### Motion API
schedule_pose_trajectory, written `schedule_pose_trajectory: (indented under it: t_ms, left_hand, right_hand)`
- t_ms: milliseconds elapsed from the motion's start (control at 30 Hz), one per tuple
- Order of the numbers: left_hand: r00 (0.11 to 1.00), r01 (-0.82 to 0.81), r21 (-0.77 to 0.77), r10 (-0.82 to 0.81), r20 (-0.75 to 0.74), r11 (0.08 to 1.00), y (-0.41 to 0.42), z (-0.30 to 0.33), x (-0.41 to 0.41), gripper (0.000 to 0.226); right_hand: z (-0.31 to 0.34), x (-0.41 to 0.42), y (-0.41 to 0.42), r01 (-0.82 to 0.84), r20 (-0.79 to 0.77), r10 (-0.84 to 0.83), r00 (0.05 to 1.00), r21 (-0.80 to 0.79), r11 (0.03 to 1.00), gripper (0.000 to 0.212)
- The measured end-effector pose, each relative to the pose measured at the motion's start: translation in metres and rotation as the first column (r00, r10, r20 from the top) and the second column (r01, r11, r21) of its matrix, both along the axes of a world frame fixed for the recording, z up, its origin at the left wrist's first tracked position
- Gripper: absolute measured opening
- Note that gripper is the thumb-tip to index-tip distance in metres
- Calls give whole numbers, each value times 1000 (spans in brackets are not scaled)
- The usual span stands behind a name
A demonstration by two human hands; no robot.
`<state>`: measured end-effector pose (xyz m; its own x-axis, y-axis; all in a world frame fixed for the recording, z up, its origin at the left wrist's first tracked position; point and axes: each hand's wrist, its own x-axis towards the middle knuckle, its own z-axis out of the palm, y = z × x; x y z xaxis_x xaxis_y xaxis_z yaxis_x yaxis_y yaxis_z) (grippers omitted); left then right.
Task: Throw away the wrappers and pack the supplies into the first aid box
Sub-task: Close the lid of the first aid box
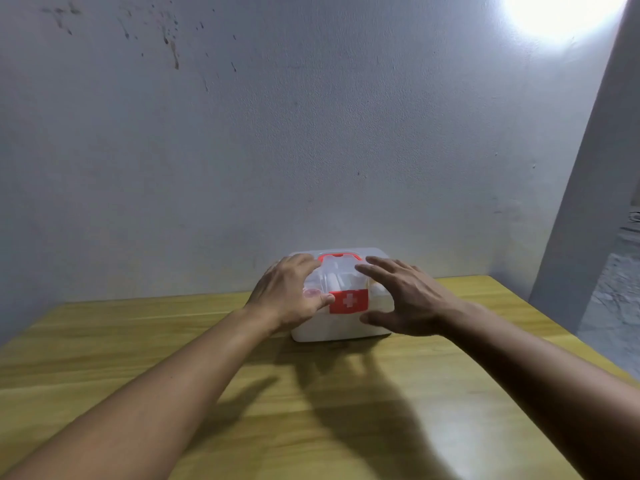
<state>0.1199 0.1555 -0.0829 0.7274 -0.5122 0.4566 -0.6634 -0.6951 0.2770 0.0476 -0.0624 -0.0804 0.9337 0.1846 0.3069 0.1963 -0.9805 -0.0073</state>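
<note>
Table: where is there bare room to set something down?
Bare wood on the table left of the box, right of it toward the far corner, and along the near edge between the forearms. Crowded only at the box, where the left hand and right hand flank it.

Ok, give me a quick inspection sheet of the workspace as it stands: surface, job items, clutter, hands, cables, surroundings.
Surface: wooden table, yellowish, shadows of the arms across it.
Job's things: white first aid box near the table's far edge, translucent lid on, red latch with a white cross facing the camera, red handle on top; pale supplies show dimly through the lid. No wrappers seen.
Clutter: nothing seen.
Hands: left hand on the box's left side, thumb beside the latch; right hand spread open at the right side, contact unclear.
Cables: nothing seen.
Surroundings: stained pale wall behind, bright light top right, grey floor at right.
</note>
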Motion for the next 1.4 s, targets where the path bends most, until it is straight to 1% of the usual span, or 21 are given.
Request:
schedule_pose_trajectory:
  t_ms: [100, 167, 400, 867, 1400]
  left_hand:
    - [1000, -15, 104, 18, -25, 994, -8, -1, 2, 83]
    - [999, -35, 135, 38, -21, 990, -13, -4, 1, 89]
    - [996, -78, 61, 75, 43, 995, -18, -16, 0, 89]
    - [993, -109, 66, 106, 43, 992, -20, -16, -3, 91]
    - [992, -121, 97, 118, 36, 988, -22, -19, -2, 94]
  right_hand:
    - [-4, 11, 1, 53, 13, -53, 999, 32, 998, 81]
    - [-8, 17, 1, 77, -1, -77, 997, 44, 996, 82]
    - [-20, 20, -1, 90, 32, -93, 995, 83, 992, 81]
    - [-23, 20, -1, 112, 60, -114, 992, 26, 993, 90]
    - [-26, 21, -1, 113, 99, -113, 989, 8, 994, 93]
